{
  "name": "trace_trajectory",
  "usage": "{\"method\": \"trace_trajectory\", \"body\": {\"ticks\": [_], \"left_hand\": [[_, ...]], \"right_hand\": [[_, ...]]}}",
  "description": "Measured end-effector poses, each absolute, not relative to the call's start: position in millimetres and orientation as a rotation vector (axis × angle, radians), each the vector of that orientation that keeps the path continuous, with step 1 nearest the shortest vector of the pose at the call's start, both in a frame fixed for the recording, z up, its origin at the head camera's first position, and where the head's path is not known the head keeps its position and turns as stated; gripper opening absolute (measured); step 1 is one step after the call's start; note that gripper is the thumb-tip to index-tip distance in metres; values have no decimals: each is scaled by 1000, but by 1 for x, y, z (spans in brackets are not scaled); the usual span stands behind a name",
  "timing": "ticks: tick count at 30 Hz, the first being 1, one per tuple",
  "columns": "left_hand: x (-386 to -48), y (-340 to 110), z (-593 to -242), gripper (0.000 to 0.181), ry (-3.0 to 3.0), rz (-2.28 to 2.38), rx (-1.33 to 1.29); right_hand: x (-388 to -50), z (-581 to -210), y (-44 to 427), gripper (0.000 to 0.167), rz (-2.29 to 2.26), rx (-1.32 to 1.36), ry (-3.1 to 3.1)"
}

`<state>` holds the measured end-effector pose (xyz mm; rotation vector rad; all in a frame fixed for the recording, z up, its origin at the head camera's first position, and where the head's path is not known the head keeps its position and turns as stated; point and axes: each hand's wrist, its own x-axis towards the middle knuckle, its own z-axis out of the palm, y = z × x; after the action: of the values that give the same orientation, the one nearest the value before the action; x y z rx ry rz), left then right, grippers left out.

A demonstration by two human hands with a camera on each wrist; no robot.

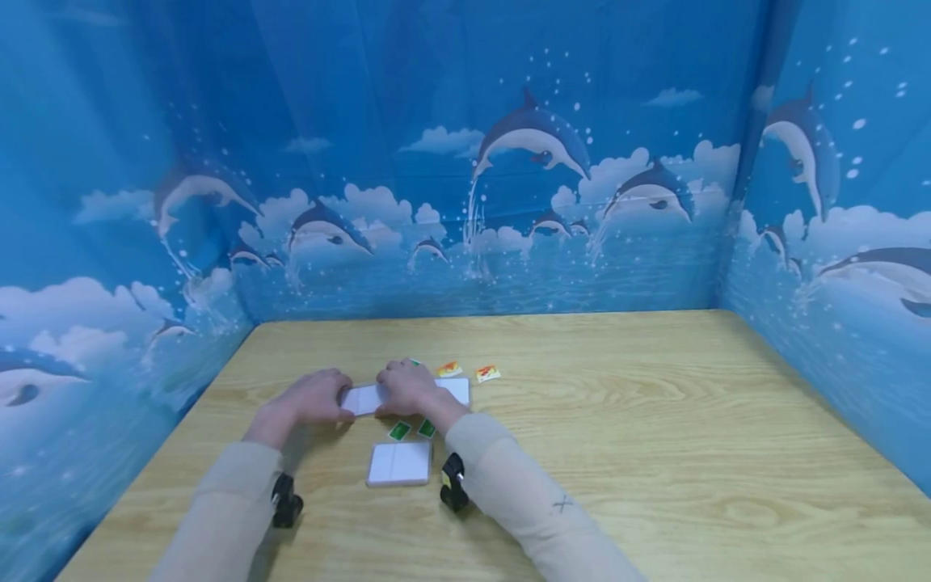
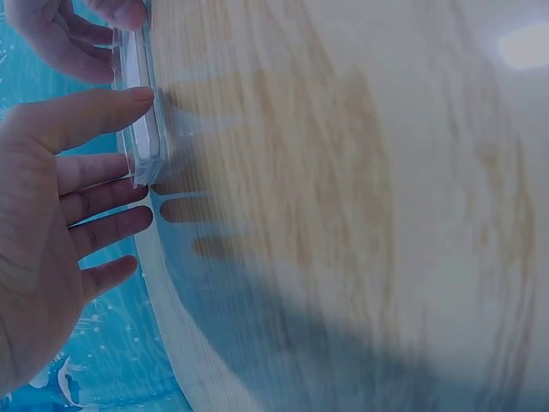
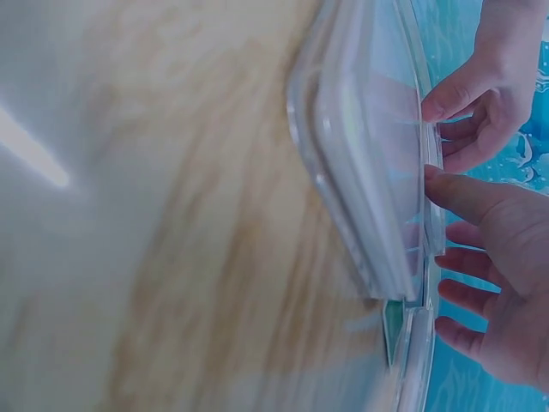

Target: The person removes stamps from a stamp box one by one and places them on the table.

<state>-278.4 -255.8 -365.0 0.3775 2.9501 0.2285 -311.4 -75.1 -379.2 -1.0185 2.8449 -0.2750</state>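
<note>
A flat clear plastic case with a white inside point(image 1: 361, 400) lies on the table in the head view. My left hand point(image 1: 318, 395) grips its left end, thumb on the near edge and fingers on the far edge. Farther right along the same case, my right hand point(image 1: 407, 387) holds it between thumb and fingers and hides part of it. A second white case point(image 1: 454, 390) continues the row on the right, partly covered by the right wrist. Nearer to me lies a third case point(image 1: 399, 464). In the left wrist view, the gripped case point(image 2: 144, 159) shows edge-on.
Two small green cards point(image 1: 399, 430) lie between the row and the near case. Behind the row are two orange picture cards point(image 1: 488, 373) and a sliver of green. The wooden table point(image 1: 655, 420) is bordered by a dolphin-print curtain point(image 1: 407, 283) at the back and sides.
</note>
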Motion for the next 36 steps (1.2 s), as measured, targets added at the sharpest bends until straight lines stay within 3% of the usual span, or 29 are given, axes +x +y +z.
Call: {"method": "trace_trajectory", "body": {"ticks": [8, 36], "left_hand": [[-279, -257, -366, 55, 2946, 202, 424], [-286, -253, -361, 54, 2844, 329, 232]], "right_hand": [[-311, -378, -75, 58, -274, -983, 2829], [-314, -378, -77, 58, -221, -996, 2820]]}}
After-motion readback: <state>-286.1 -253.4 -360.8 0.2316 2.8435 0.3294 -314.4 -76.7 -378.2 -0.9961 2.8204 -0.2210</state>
